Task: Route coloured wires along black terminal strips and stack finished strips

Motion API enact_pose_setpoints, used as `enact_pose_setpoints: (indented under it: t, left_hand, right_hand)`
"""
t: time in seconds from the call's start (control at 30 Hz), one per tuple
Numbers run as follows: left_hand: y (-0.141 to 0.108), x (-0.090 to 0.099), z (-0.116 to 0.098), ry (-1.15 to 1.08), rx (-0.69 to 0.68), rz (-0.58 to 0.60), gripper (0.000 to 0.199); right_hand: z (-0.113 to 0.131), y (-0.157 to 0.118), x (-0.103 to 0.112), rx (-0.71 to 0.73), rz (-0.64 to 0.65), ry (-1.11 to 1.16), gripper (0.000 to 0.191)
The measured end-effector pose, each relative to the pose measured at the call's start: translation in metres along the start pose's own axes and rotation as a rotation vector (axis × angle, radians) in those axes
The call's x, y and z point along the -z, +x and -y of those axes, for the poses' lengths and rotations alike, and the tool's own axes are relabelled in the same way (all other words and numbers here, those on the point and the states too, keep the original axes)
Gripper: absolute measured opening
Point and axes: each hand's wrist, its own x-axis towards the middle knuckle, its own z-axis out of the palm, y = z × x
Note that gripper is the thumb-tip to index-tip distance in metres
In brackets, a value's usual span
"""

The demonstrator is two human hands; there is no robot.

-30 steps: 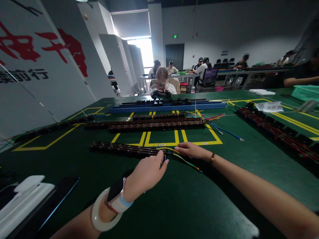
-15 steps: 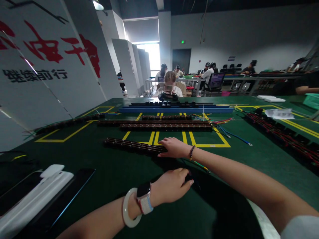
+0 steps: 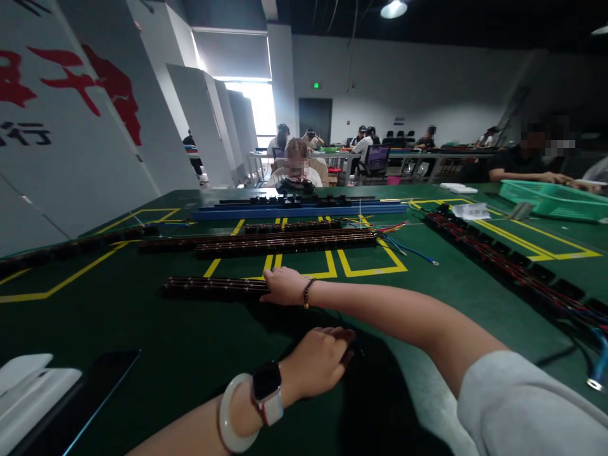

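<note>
Right hand (image 3: 285, 286) is clasping the dark bundle (image 3: 213, 286), fingers part-closed; left hand (image 3: 316, 361) is showing curled fingers, contents unclear. Uneven pulling could be skewing the bundle.

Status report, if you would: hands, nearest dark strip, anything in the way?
Right hand on dark strip, hiding its right end. Left hand closer in, grip unclear.
</note>
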Motion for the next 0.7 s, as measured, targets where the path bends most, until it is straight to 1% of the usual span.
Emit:
enact_pose_setpoints:
  t: [0.1, 0.17, 0.23, 0.3, 0.33, 0.43, 0.5, 0.57, 0.63, 0.7]
  left_hand:
    - [-0.001, -0.002, 0.0, 0.032, -0.023, 0.013, 0.032]
    - [-0.002, -0.002, 0.001, 0.023, -0.026, 0.017, 0.034]
    - [-0.002, 0.0, 0.0, -0.016, -0.03, 0.008, 0.036]
    - [-0.001, 0.002, -0.001, -0.056, -0.027, 0.002, 0.038]
    - [-0.001, 0.004, -0.001, -0.071, -0.021, 0.006, 0.038]
    - [-0.002, 0.008, -0.003, -0.114, 0.0, 0.014, 0.04]
    - [-0.002, 0.011, -0.004, -0.153, 0.012, 0.021, 0.041]
    - [-0.002, 0.013, -0.006, -0.176, 0.021, 0.03, 0.042]
    - [-0.002, 0.014, -0.006, -0.176, 0.025, 0.036, 0.042]
    - [-0.001, 0.015, -0.007, -0.168, 0.024, 0.043, 0.042]
  right_hand:
    - [-0.009, -0.018, 0.011, -0.046, -0.042, -0.016, 0.052]
    - [-0.017, -0.039, 0.024, -0.083, -0.106, -0.101, 0.048]
    - [-0.026, -0.066, 0.042, -0.083, -0.164, -0.244, 0.039]
    - [-0.038, -0.099, 0.064, -0.071, -0.203, -0.383, 0.029]
    - [-0.046, -0.117, 0.076, -0.109, -0.217, -0.43, 0.028]
    - [-0.069, -0.176, 0.114, -0.294, -0.268, -0.523, 0.033]
    - [-0.087, -0.215, 0.138, -0.469, -0.3, -0.617, 0.042]
    - [-0.108, -0.252, 0.158, -0.628, -0.314, -0.726, 0.047]
    - [-0.131, -0.285, 0.172, -0.759, -0.289, -0.831, 0.052]
    - [-0.158, -0.314, 0.175, -0.862, -0.247, -0.888, 0.053]
